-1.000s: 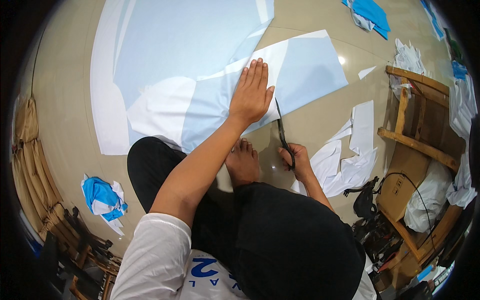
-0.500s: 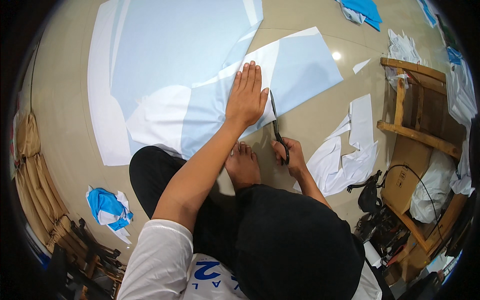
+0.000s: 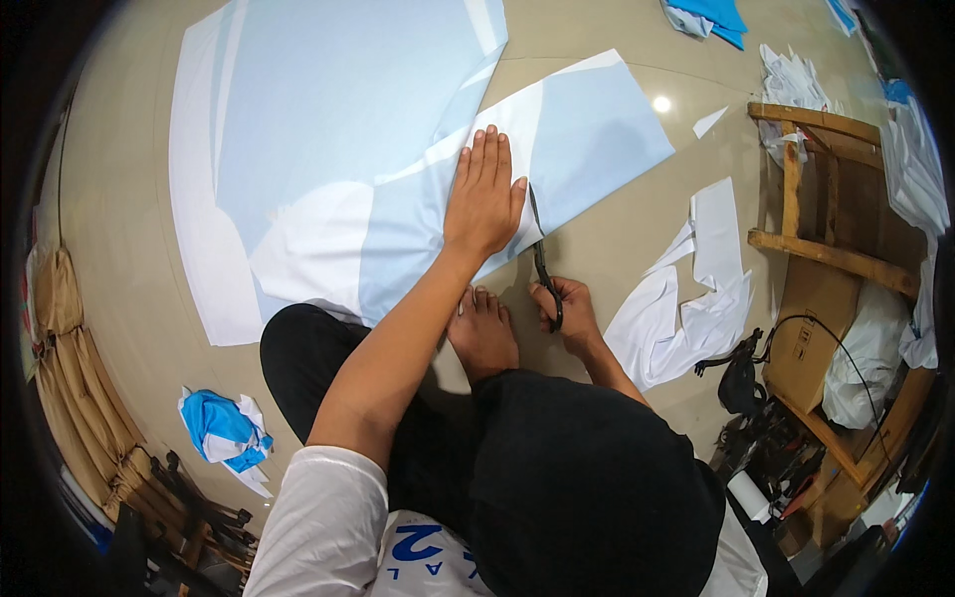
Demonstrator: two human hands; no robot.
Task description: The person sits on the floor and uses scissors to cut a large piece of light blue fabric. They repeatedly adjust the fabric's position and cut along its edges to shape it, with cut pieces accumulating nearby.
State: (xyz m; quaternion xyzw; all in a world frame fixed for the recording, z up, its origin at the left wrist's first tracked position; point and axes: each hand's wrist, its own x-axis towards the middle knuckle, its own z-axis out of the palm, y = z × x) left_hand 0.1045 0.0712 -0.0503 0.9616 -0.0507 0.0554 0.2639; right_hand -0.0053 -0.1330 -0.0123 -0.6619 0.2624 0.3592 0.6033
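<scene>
A large piece of light blue and white fabric (image 3: 328,129) lies spread on the floor, with a sleeve-like part reaching to the right. My left hand (image 3: 484,194) presses flat on that part, fingers stretched out and the thumb near its lower edge. In my right hand (image 3: 569,308) is a pair of black-handled scissors (image 3: 540,254), gripped by the handles. Its blades point away from me and lie at the fabric's lower edge, just right of my left thumb. Whether the blades are parted is hard to see. My bare foot (image 3: 484,333) rests just below the fabric.
White fabric offcuts (image 3: 681,318) lie on the tiled floor (image 3: 587,398) to the right, with a small white scrap (image 3: 709,121) farther off. A wooden frame (image 3: 836,261) and a cardboard box (image 3: 811,328) stand at the right. A blue and white cloth bundle (image 3: 221,428) sits at the lower left.
The view has shifted slightly. The scissors have tilted a little and their tips sit closer to my left thumb. My left hand stays flat on the fabric.
</scene>
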